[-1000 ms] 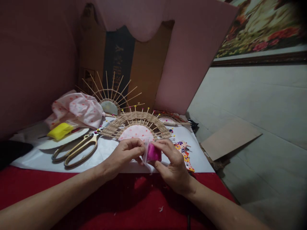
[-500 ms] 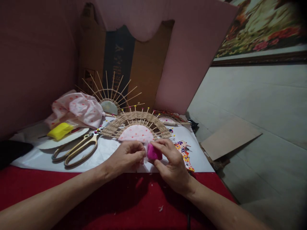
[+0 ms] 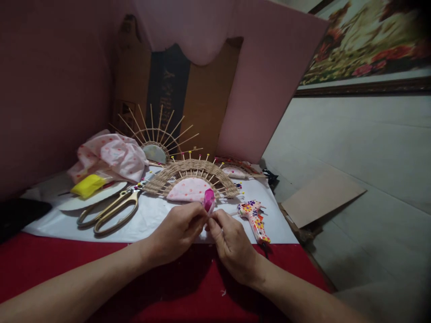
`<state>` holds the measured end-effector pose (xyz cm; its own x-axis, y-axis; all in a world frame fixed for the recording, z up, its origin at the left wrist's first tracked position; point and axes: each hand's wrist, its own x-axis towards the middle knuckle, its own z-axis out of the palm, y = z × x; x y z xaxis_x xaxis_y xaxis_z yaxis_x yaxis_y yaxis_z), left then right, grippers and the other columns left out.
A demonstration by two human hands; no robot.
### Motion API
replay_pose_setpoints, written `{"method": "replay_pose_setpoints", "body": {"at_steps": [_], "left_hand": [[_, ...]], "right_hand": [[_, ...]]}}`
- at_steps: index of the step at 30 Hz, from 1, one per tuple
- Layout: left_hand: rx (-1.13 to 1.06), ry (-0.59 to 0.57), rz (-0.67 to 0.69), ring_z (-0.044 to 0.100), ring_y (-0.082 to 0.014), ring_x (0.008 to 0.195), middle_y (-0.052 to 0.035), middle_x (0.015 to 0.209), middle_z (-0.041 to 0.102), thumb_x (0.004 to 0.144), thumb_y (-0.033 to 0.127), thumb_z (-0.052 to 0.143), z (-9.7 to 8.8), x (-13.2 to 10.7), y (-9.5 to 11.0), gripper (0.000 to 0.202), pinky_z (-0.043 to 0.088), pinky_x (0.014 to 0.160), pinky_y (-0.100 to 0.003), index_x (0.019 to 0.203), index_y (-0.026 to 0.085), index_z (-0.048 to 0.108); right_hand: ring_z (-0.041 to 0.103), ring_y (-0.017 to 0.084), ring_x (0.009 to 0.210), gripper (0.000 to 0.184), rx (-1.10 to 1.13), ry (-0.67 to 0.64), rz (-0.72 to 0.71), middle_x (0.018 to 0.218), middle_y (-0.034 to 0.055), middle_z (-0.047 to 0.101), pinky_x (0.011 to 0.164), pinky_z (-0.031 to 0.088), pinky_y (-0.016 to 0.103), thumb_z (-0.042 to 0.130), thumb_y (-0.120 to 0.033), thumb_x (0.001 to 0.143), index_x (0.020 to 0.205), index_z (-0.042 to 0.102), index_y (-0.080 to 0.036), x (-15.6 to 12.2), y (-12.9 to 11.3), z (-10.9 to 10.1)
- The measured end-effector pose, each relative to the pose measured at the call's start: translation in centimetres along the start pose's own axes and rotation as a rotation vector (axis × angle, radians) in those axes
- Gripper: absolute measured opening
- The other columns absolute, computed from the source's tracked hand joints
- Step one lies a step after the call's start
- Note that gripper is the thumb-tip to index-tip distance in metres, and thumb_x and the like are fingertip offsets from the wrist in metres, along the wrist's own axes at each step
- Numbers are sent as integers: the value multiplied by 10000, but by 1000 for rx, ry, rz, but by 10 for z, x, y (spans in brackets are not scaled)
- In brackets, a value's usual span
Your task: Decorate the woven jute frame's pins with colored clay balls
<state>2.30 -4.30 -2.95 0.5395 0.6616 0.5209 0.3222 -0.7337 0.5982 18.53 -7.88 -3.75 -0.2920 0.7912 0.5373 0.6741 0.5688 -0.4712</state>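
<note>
Two hands pinch a pink packet above a craft table.

Over a red cloth (image 3: 101, 269), the left hand (image 3: 178, 231) and right hand (image 3: 232, 244) meet, fingers curled, fingertips nipped shut on the foot of the packet (image 3: 209, 199). The packet is glossy and narrow, and its long axis stands upright. On the white paper (image 3: 151, 220) beyond lie brass scissors (image 3: 111, 208), a floral glue gun (image 3: 254, 215) and a half-round woven fan (image 3: 191, 172) with pin-tipped spokes. Behind them are cardboard (image 3: 202, 98) and a pale tiled wall (image 3: 353, 143).
</note>
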Motion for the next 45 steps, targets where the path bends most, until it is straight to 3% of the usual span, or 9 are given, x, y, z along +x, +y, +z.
{"method": "replay_pose_setpoints", "body": {"at_steps": [5, 9, 16, 20, 24, 29, 35, 42, 45], "left_hand": [[103, -44, 5, 417, -119, 587, 8, 649, 513, 811, 94, 459, 4, 0, 0, 148, 320, 562, -253, 690, 177, 478], [161, 31, -17, 390, -115, 548, 23, 606, 476, 752, 66, 464, 8, -2, 5, 158, 291, 538, -257, 662, 192, 437], [153, 113, -90, 342, -100, 495, 50, 541, 402, 734, 89, 446, 8, 2, 9, 190, 255, 507, -251, 599, 204, 377], [128, 113, -142, 363, -100, 505, 45, 541, 428, 755, 118, 461, 7, 2, 7, 189, 261, 516, -250, 593, 195, 403], [96, 81, -149, 384, -100, 516, 39, 555, 462, 766, 116, 469, 8, 1, 4, 157, 267, 523, -246, 624, 182, 459], [43, 118, -177, 362, -96, 509, 46, 532, 434, 774, 143, 475, 9, 2, 4, 193, 263, 516, -242, 589, 183, 437], [-85, 95, -188, 297, -92, 502, 60, 503, 359, 736, 126, 463, 10, 2, 5, 213, 226, 483, -235, 544, 188, 393], [-120, -42, -64, 308, -88, 512, 60, 532, 373, 767, 106, 454, 6, -2, 3, 204, 263, 496, -226, 579, 180, 426], [-46, -27, -21, 339, -94, 505, 50, 547, 415, 828, 141, 464, 2, -1, 5, 208, 289, 498, -233, 624, 179, 472]], "right_hand": [[510, 172, 635, 168, -143, -11, -49, 698, 49, 572, 575, 362, 279, 372, -114, 858, 752, 484, -181, -1, 3, 2], [480, 153, 569, 200, -193, 54, -112, 629, 28, 547, 548, 329, 271, 371, -100, 847, 700, 476, -187, -1, 2, 2], [440, 132, 491, 215, -280, 175, -55, 524, -13, 473, 511, 287, 268, 427, -103, 801, 612, 428, -205, 4, 4, 0], [469, 134, 527, 177, -206, 251, -40, 562, -14, 505, 542, 335, 262, 481, -93, 769, 635, 444, -201, 6, 6, 1], [529, 168, 649, 130, -99, 170, -124, 672, 23, 577, 601, 394, 280, 495, -64, 765, 721, 526, -182, 4, 5, 1], [561, 214, 790, 190, -125, 138, -182, 831, 86, 651, 700, 453, 342, 468, -90, 841, 910, 630, -163, 2, 3, -3], [569, 218, 840, 299, -123, 154, -187, 903, 93, 667, 737, 479, 373, 472, -118, 878, 1130, 622, -175, 3, 8, -6], [597, 196, 797, 219, 25, 183, -151, 850, 68, 684, 724, 491, 348, 516, -116, 862, 1019, 657, -174, 5, 8, -1], [614, 190, 778, 184, 83, 213, -99, 821, 68, 686, 700, 497, 335, 526, -97, 844, 933, 673, -162, 7, 12, -2]]}}
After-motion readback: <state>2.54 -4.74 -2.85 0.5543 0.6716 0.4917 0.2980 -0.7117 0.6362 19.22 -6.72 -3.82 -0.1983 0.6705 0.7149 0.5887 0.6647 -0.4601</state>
